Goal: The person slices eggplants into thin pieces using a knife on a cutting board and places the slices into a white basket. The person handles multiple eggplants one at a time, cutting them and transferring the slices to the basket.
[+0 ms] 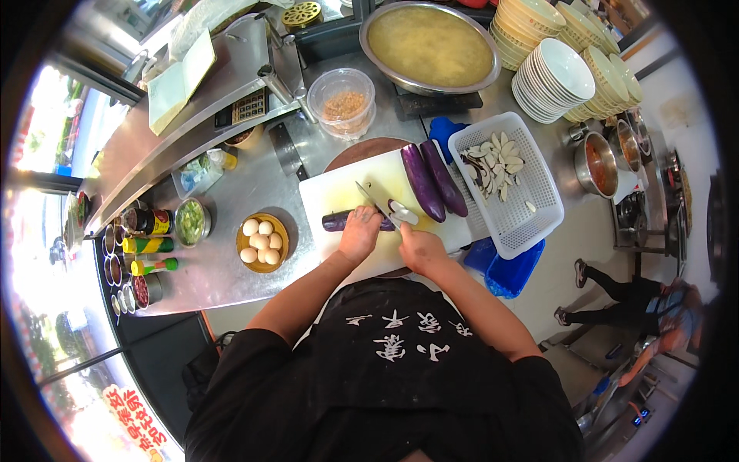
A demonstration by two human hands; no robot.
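Note:
My left hand presses down on a purple eggplant that lies crosswise on a white cutting board. In my right hand is the handle of a kitchen knife, its blade angled across the eggplant beside my left fingers. A few cut eggplant slices rest against the blade's right side. Two whole eggplants lie together along the board's right part. Right of the board, a white plastic basket holds a heap of eggplant slices.
A cleaver lies behind the board, near a tub of crumbly food. Eggs fill a brown plate to the left. At the back stand a large basin of liquid and stacked bowls. Another person is at the right.

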